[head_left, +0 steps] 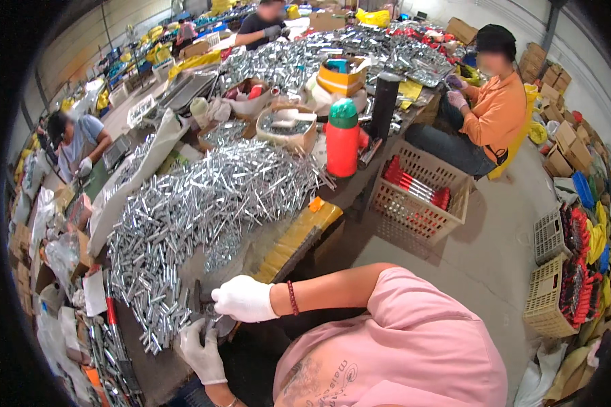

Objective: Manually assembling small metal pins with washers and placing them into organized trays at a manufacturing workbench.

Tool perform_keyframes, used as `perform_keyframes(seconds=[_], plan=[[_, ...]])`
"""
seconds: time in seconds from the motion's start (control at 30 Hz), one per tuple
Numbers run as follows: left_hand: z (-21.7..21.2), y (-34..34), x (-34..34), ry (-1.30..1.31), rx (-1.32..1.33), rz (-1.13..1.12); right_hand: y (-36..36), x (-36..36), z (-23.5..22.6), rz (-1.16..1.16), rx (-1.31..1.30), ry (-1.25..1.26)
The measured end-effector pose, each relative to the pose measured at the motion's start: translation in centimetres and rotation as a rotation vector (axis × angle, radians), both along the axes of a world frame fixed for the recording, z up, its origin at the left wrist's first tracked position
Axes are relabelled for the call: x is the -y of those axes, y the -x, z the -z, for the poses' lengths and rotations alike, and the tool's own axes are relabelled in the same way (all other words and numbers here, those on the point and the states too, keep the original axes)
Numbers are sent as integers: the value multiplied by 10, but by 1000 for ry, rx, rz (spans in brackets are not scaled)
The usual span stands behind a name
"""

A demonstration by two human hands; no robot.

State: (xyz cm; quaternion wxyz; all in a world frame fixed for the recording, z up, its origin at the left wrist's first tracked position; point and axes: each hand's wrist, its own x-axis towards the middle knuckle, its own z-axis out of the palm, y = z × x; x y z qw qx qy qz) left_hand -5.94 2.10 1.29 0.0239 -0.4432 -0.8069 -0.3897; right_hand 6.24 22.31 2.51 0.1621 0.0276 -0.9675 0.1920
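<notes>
My right hand (244, 298), in a white glove with a dark bead bracelet on the wrist, is closed over a small dark metal piece (198, 305) at the near edge of the worktable (349, 186). Just below it, my left hand (200, 353), also gloved in white, has its fingers curled up around the same piece from underneath. How each hand grips it is partly hidden. A large heap of short silver metal tubes (204, 203) covers the table right behind my hands.
A stack of yellow strips (299, 237) lies at the table edge, and a red flask with a green lid (343, 139) stands further back. On the floor are a beige basket (421, 193) and more baskets (557, 292). A person in orange (492, 112) sits to the right, another person (78, 139) to the left.
</notes>
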Motion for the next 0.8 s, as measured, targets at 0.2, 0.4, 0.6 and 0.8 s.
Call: perform_keyframes(seconds=[0.2,0.4,0.6,0.8], plan=[[0,4,2,22,31,49,0,0,1,-3,13,-2],[7,9,13,15,-21,30,8,4,11,-30,-140,8],[-9,7,-9,-37,80,114,-13,-9,-6,79,24,-79],[4,3,12,-27,199,18,-9,1,-7,42,-9,22]])
